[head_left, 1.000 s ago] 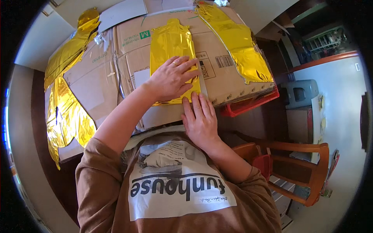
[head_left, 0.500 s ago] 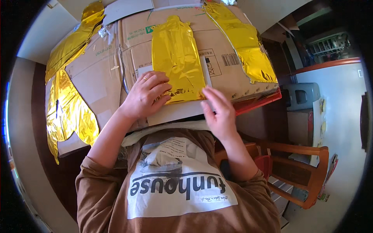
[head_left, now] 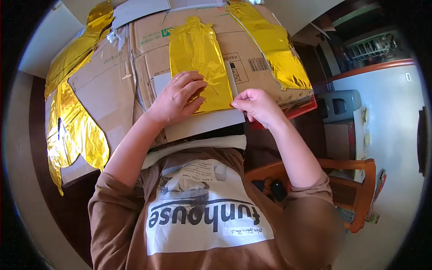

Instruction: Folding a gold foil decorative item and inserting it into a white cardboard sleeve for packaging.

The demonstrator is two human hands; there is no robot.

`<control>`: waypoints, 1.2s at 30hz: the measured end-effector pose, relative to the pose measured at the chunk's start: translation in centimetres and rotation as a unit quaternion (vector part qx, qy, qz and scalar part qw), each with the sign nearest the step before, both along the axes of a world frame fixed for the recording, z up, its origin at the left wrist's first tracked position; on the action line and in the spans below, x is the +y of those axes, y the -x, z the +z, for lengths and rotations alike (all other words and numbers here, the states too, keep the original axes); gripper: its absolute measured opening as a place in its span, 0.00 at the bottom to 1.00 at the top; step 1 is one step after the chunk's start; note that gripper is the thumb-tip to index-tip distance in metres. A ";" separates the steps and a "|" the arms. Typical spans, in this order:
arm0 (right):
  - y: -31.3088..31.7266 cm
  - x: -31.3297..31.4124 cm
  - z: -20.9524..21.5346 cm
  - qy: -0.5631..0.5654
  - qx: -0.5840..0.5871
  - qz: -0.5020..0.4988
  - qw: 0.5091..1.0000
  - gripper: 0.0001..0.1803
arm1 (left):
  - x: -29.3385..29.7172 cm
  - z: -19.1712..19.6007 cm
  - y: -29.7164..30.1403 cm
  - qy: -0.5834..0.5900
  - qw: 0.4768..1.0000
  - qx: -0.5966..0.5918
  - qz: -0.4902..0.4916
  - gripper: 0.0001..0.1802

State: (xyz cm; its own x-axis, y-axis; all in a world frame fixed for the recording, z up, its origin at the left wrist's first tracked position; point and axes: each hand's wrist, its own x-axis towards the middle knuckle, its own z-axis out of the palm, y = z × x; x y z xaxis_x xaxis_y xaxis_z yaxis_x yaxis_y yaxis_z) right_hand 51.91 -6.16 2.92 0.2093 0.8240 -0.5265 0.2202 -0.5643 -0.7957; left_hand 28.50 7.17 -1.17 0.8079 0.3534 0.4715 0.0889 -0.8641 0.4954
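A flat gold foil balloon (head_left: pixel 198 63) lies on flattened cardboard (head_left: pixel 112 85) in front of me. My left hand (head_left: pixel 177 95) rests palm down on the balloon's lower left part, fingers spread, with a ring on one finger. My right hand (head_left: pixel 255 105) is at the balloon's lower right corner, thumb and fingertips pinched on the foil edge. A pale grey card (head_left: pixel 204 123) sticks out under the balloon's near end.
More gold foil balloons lie at the left (head_left: pixel 74 130), top left (head_left: pixel 85 45) and top right (head_left: pixel 276 54). A red tray edge (head_left: pixel 303 108) shows under the cardboard. A wooden chair (head_left: pixel 360 193) and a grey appliance (head_left: pixel 342 105) stand to the right.
My right hand has slid from below the balloon's near end out to its lower right corner. My left hand has moved down and left across the foil.
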 end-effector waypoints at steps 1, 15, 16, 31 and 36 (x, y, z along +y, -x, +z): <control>-0.1 0.3 0.0 0.014 0.001 0.013 1.000 0.12 | 0.0 -0.1 0.0 0.003 1.000 -0.001 0.001 0.23; 0.4 1.3 -1.0 -0.020 -0.003 -0.039 0.999 0.14 | 0.2 -0.8 0.1 0.010 0.999 -0.037 0.007 0.24; 0.5 1.3 -1.0 -0.026 -0.005 -0.051 0.998 0.14 | 0.2 -0.8 0.1 0.008 0.999 -0.035 0.009 0.24; -0.8 3.0 1.2 0.113 0.012 0.078 0.991 0.15 | 0.1 -1.0 0.2 0.003 1.000 -0.019 0.018 0.24; -0.9 2.6 1.5 0.137 0.011 0.127 0.982 0.16 | 0.0 -1.0 0.2 -0.006 1.000 -0.008 0.017 0.23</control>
